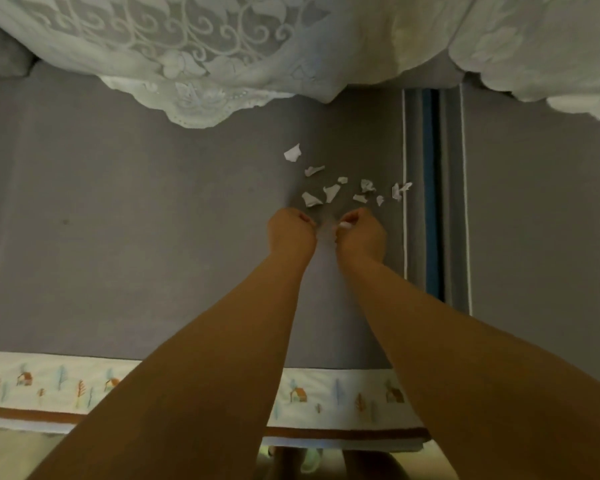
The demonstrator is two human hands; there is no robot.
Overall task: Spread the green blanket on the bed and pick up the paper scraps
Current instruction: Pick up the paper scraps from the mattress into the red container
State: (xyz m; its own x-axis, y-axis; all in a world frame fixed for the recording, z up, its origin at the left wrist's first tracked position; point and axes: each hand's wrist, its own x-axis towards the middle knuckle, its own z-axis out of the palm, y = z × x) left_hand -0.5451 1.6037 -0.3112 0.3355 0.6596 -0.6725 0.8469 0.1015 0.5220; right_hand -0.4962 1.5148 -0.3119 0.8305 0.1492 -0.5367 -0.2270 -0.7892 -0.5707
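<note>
Several white paper scraps (331, 192) lie scattered on the grey bed cover (136, 220), the farthest one (292, 153) a little apart from the rest. Both my arms reach out over the bed. My left hand (290, 232) is curled closed just short of the nearest scrap (311, 199); nothing shows in it. My right hand (361, 233) is curled beside it, with a small white bit of paper (345, 225) pinched at its fingertips. A pale greenish-white lace blanket (194, 57) lies bunched along the far side of the bed.
A striped band (433, 188) in blue, black and white runs across the cover right of the scraps. The near bed edge carries a white printed border with houses and trees (42, 386). Below it are the floor and my feet (312, 460).
</note>
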